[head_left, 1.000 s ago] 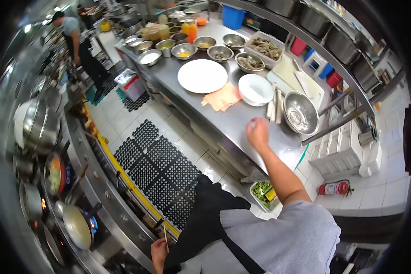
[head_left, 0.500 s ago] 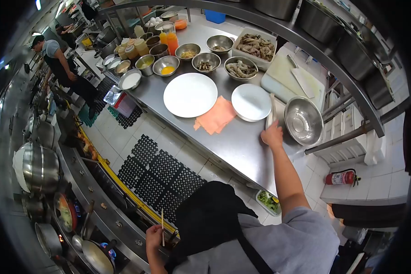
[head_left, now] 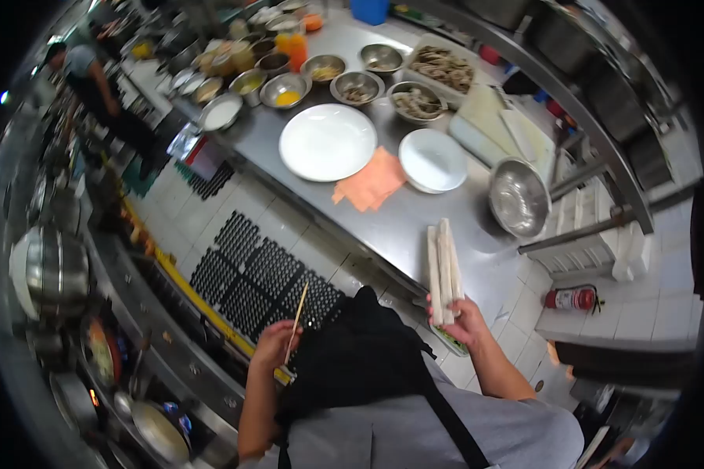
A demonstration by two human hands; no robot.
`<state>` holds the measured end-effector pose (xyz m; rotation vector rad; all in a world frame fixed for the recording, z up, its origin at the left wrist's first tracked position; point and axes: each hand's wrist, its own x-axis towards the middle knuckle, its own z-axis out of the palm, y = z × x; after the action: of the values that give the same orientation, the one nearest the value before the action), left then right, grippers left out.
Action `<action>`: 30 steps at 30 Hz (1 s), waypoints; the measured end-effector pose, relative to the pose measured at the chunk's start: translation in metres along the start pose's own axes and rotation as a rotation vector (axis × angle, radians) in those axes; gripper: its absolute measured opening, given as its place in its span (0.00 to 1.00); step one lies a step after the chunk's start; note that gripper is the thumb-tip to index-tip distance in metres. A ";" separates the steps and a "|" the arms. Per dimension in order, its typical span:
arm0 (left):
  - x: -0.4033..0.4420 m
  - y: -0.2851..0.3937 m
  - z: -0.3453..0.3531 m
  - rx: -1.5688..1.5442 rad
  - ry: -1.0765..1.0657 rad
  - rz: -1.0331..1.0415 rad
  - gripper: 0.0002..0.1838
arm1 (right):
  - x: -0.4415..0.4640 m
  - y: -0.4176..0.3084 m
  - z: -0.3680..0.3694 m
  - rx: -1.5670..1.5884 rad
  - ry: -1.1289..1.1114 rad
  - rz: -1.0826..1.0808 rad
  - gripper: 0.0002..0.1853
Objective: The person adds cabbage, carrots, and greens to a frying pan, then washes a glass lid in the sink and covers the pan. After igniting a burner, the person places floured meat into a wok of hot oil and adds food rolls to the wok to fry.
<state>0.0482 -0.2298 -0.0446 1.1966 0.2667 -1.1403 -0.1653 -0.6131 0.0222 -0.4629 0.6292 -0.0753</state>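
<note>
My right hand point(head_left: 463, 320) grips the lower end of several long pale sticks point(head_left: 444, 270), held upright over the table's front edge. A thin wooden stick point(head_left: 298, 316) is pinched in my left hand point(head_left: 272, 344), in front of the black apron. On the steel table point(head_left: 352, 215) lie a large white plate point(head_left: 328, 142), an orange cloth point(head_left: 370, 181) and a white bowl point(head_left: 432, 159). An empty steel bowl point(head_left: 519, 197) rests at the table's right end.
A knife point(head_left: 516, 134) lies on a cutting board point(head_left: 481, 125) beside a tub of shrimp point(head_left: 443, 69). Small ingredient bowls point(head_left: 285, 91) line the back. Pans point(head_left: 160, 430) stand on the lit stove at left. A co-worker point(head_left: 94, 86) stands at upper left.
My right hand has taken the pale sticks from beside the steel bowl and drawn them back towards my body. My left hand has risen with the thin stick.
</note>
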 end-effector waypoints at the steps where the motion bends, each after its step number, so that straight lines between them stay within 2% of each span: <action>1: -0.001 0.003 0.008 -0.052 -0.017 0.012 0.11 | -0.008 0.008 0.011 -0.009 -0.064 0.056 0.35; 4: -0.012 0.007 0.014 -0.175 -0.015 0.141 0.11 | 0.019 0.026 0.029 -0.197 -0.220 0.235 0.38; 5: -0.020 0.008 0.014 -0.196 0.062 0.186 0.11 | 0.034 0.029 0.040 -0.334 -0.244 0.257 0.39; 6: -0.029 0.009 0.011 -0.234 0.161 0.244 0.11 | 0.050 0.029 0.060 -0.528 -0.276 0.300 0.37; 8: -0.062 -0.002 -0.007 -0.348 0.206 0.437 0.12 | 0.075 0.039 0.098 -0.675 -0.374 0.435 0.33; 11: -0.164 -0.010 -0.011 -0.356 0.683 0.648 0.12 | 0.110 0.059 0.140 -0.976 -0.591 0.640 0.33; 13: -0.240 -0.035 -0.017 -0.391 0.976 0.830 0.12 | 0.126 0.087 0.156 -0.943 -0.659 0.683 0.32; 16: -0.365 -0.082 0.002 -0.572 1.483 0.919 0.09 | 0.129 0.116 0.178 -1.069 -0.822 0.807 0.33; 17: -0.400 -0.107 -0.001 -0.577 1.593 0.958 0.08 | 0.129 0.129 0.187 -1.133 -0.859 0.836 0.33; 18: -0.435 -0.125 -0.004 -0.699 1.738 0.945 0.08 | 0.134 0.146 0.191 -1.158 -0.905 0.892 0.33; 21: -0.524 -0.179 -0.010 -0.671 2.047 0.905 0.06 | 0.123 0.197 0.219 -1.156 -1.047 1.033 0.33; 23: -0.581 -0.220 -0.021 -0.607 2.285 0.733 0.06 | 0.102 0.215 0.230 -1.203 -1.049 1.059 0.34; 25: -0.633 -0.254 -0.052 -0.613 2.386 0.593 0.08 | 0.091 0.248 0.237 -1.273 -1.104 1.096 0.34; 27: -0.677 -0.286 -0.096 -0.441 2.509 0.400 0.11 | 0.068 0.282 0.243 -1.305 -1.104 1.120 0.35; 29: -0.724 -0.343 -0.168 -0.413 2.531 0.360 0.11 | 0.017 0.308 0.255 -1.311 -1.094 1.147 0.35; 30: -0.734 -0.340 -0.176 -0.393 2.545 0.185 0.13 | 0.001 0.320 0.258 -1.304 -1.092 1.164 0.35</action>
<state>-0.4963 0.3467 0.1933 1.5106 1.9851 1.2021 -0.0367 -0.2246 0.0647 -1.1692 -0.3199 1.6795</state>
